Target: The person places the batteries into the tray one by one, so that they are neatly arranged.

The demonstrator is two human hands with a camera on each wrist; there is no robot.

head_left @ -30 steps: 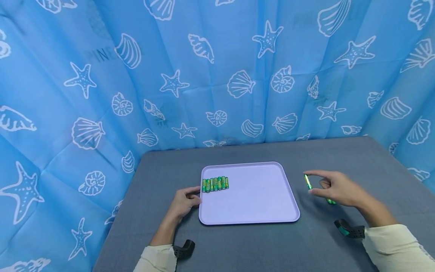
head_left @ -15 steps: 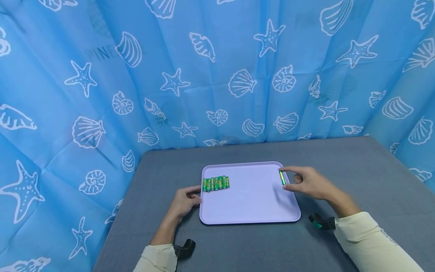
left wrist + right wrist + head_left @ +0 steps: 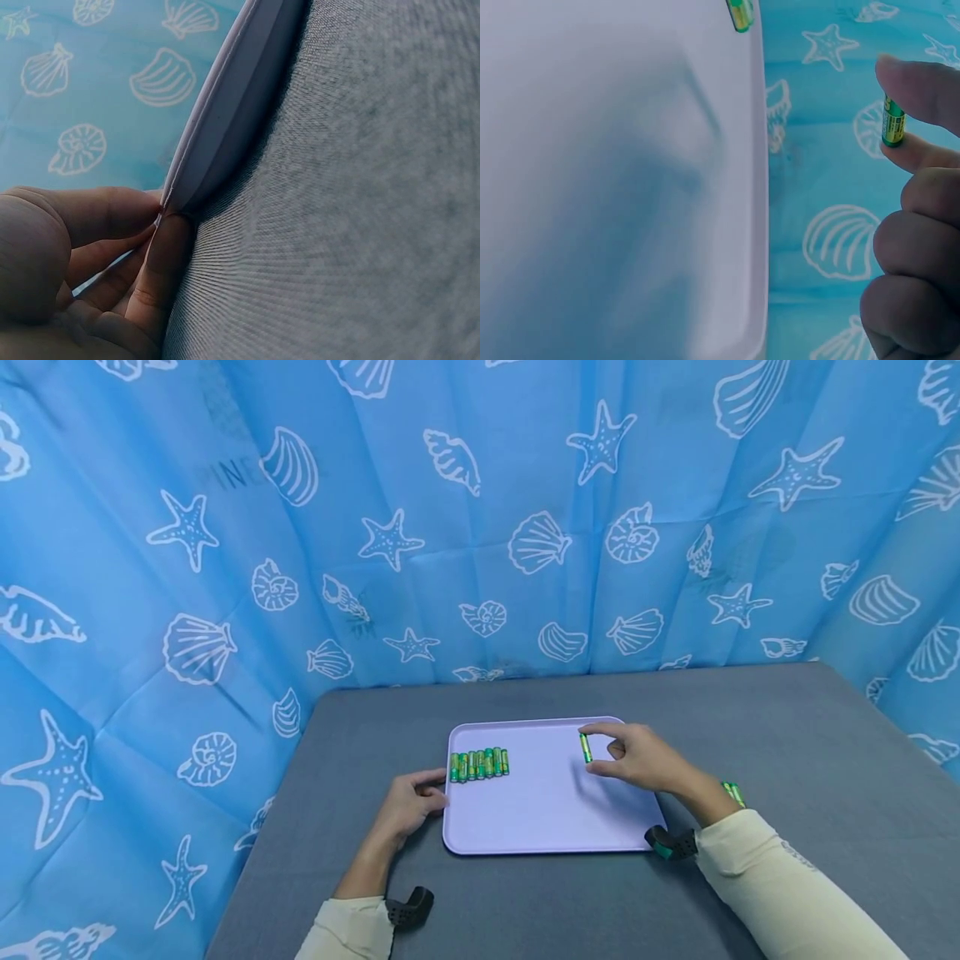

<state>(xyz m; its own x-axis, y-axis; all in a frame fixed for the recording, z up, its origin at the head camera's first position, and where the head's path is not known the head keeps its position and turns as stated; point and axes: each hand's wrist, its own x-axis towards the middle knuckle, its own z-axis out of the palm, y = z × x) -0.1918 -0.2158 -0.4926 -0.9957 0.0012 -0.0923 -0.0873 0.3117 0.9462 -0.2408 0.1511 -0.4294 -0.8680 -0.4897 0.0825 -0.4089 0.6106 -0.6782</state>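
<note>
A green and yellow battery [image 3: 586, 748] is pinched end to end between thumb and index finger of my right hand [image 3: 637, 758], held above the right part of a pale lilac tray [image 3: 555, 827]. The right wrist view shows the same battery [image 3: 893, 122] with the other fingers curled below it. Several similar batteries [image 3: 480, 764] lie side by side in a row at the tray's left edge. My left hand [image 3: 405, 806] grips that edge; in the left wrist view, its thumb and fingers pinch the tray's rim [image 3: 202, 142].
More green batteries [image 3: 733, 793] lie on the grey cloth-covered table [image 3: 825, 760] right of the tray, partly hidden by my right forearm. A blue curtain [image 3: 480, 527] printed with shells and starfish hangs behind the table.
My right hand has carried the battery leftward from beside the tray to above it, uncovering batteries on the table at the right. The left hand stays at the tray's left edge.
</note>
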